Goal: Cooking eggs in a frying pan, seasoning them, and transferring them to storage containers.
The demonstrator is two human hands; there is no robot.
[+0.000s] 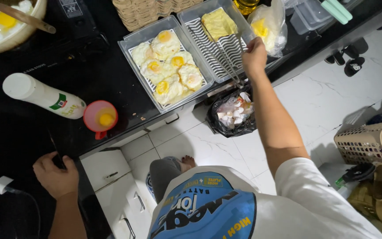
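My right hand point(254, 55) reaches out over the counter and grips metal tongs point(226, 66). The tongs lie across a clear tray with a striped liner point(237, 42), which holds a yellow folded omelette point(218, 23). Beside it on the left, another clear tray point(134, 70) is filled with several fried eggs point(169, 66). My left hand point(56, 176) is low at the left, its fingers curled over the edge of the black counter point(111, 84).
A pink cup with a raw yolk point(101, 116) and a white bottle on its side point(45, 95) lie near my left hand. A pan of eggs point(5, 22) sits far left. A black bag of eggshells point(233, 113) hangs below the counter; a woven basket point(368, 141) stands on the right.
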